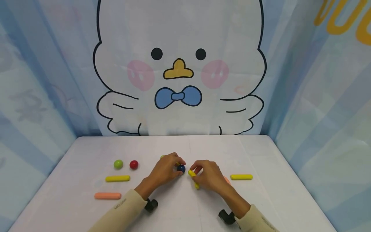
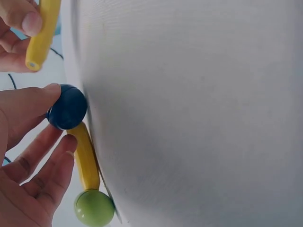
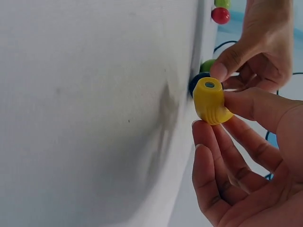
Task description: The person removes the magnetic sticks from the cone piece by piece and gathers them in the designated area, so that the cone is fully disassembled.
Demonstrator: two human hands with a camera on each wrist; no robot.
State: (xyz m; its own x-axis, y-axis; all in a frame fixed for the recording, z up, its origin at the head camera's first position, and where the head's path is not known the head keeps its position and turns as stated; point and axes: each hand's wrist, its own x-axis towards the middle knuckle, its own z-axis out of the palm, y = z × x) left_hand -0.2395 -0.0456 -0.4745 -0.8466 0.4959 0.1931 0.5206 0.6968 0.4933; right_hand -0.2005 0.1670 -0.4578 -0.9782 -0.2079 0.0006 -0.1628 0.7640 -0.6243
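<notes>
My left hand (image 1: 162, 170) pinches a dark blue ball (image 2: 67, 108) between thumb and fingers, low over the white table. A yellow rod (image 2: 85, 156) runs from that ball to a green ball (image 2: 94, 208), end to end; in the head view the left hand hides most of this. Just to the right, my right hand (image 1: 210, 175) holds another yellow piece (image 3: 208, 106) between thumb and fingertips. It looks curved and ridged, with a small grey disc in its end. A short gap separates this piece from the blue ball in the head view.
On the left of the table (image 1: 185, 212) lie a green ball (image 1: 118, 164), a red ball (image 1: 134, 165), a yellow rod (image 1: 117, 178) and an orange rod (image 1: 107, 196). To the right are another yellow rod (image 1: 241, 177) and an orange piece (image 1: 227, 180), partly behind the right wrist.
</notes>
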